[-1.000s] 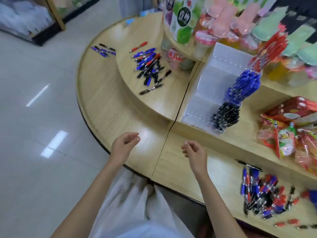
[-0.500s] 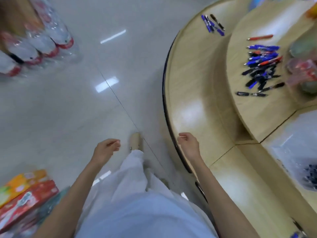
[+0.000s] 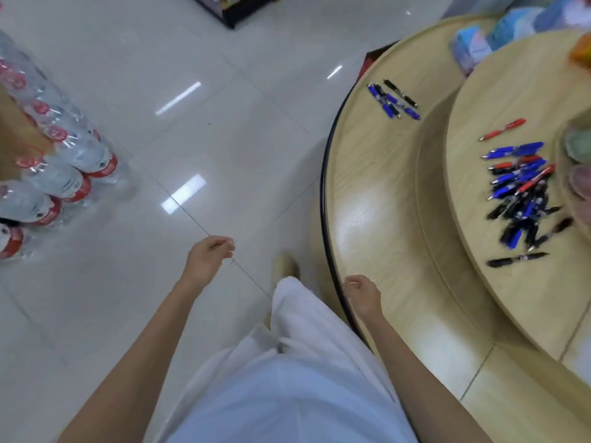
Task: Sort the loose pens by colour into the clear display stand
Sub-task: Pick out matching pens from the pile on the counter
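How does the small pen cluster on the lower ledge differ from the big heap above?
The small cluster of blue and black pens lies on the lower wooden ledge; the big mixed heap of pens sits on the raised round tier. The cluster holds a handful, the heap many more. The heap includes red pens; the cluster shows none. Both lie loose.

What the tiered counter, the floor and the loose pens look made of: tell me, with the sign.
Tiered counter: pale wood-grain, probably laminate or veneer, semi-gloss; fine grain lines, soft light patches.
Floor: large glossy tiles, probably glazed ceramic; thin joint lines, sharp lamp reflections.
Loose pens: seemingly plastic barrels, blue, red, black; blur leaves this open.
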